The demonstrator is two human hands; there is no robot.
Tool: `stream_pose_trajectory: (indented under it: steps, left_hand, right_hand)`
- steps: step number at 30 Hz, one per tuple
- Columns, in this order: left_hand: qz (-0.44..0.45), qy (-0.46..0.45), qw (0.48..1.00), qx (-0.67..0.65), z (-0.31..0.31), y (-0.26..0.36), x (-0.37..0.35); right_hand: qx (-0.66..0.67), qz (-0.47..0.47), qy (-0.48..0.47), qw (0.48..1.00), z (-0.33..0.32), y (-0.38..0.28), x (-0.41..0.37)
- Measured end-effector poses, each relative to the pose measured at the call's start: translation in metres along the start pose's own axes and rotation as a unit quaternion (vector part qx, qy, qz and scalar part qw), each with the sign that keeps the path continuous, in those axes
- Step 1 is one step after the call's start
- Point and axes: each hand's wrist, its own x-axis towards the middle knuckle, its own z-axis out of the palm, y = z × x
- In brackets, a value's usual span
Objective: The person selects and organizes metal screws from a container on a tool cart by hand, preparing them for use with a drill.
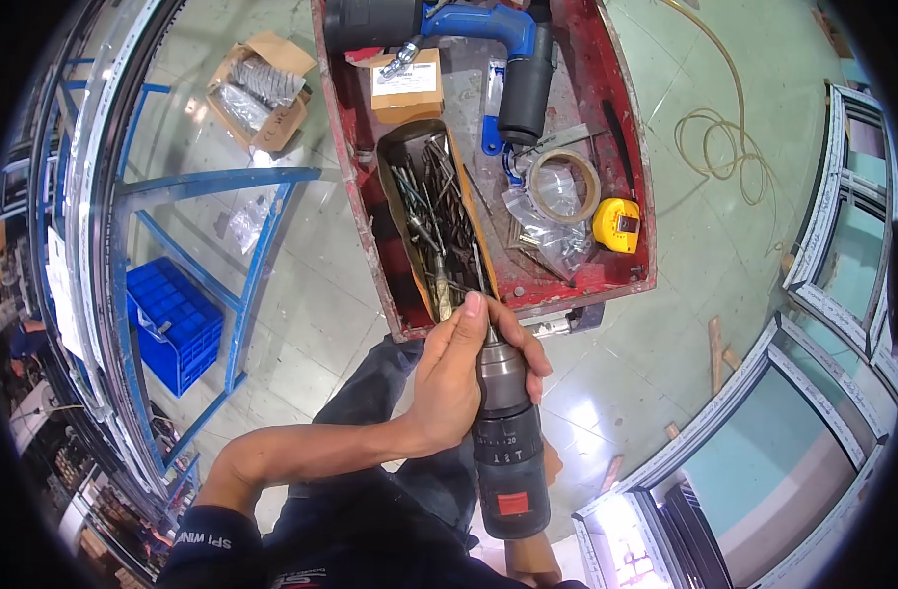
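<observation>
A black cordless drill (511,471) points up the view, over the near edge of a red metal tray (621,280). My left hand (459,368) is closed round the drill's grey chuck, thumb and fingers at its tip, where a thin bit shows. Below the drill body, my right hand (552,463) is mostly hidden; only a bit of it shows at the drill's right side, and its fingers are out of sight. Just beyond the chuck, an open narrow box (388,167) in the tray holds several drill bits (439,201).
In the tray lie a blue and black power tool (528,88), a tape roll (589,177), a yellow tape measure (617,226) and a small carton (407,98). A blue crate (179,329) and blue metal frame (213,182) stand left. White-edged frames (822,393) stand right.
</observation>
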Motion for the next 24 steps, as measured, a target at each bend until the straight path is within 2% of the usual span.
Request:
stream_pose_trajectory:
  steps: [6, 13, 16, 18, 20, 24]
  left_hand:
    - [-0.037, 0.037, 0.998, -0.029, 0.007, 0.003, -0.002]
    - [-0.036, 0.026, 0.999, -0.028, 0.000, 0.001, 0.001]
    - [-0.055, 0.058, 0.996, -0.033, 0.006, 0.009, 0.005]
    - [-0.046, 0.062, 0.997, -0.031, 0.001, 0.001, 0.007]
    - [-0.049, 0.070, 0.996, -0.028, -0.002, -0.003, 0.008]
    - [-0.067, 0.101, 0.993, -0.009, -0.003, -0.005, 0.006]
  right_hand:
    - [0.009, -0.019, 0.006, 1.000, 0.004, 0.000, 0.009]
    - [0.038, -0.030, 0.005, 0.999, 0.003, 0.006, 0.003]
    - [0.057, -0.038, -0.005, 0.998, 0.007, 0.015, 0.002]
    - [0.096, -0.008, -0.033, 0.995, 0.005, 0.014, -0.002]
    - [0.126, 0.009, 0.007, 0.992, 0.006, 0.002, -0.012]
    - [0.025, -0.026, 0.046, 0.998, 0.011, 0.002, -0.010]
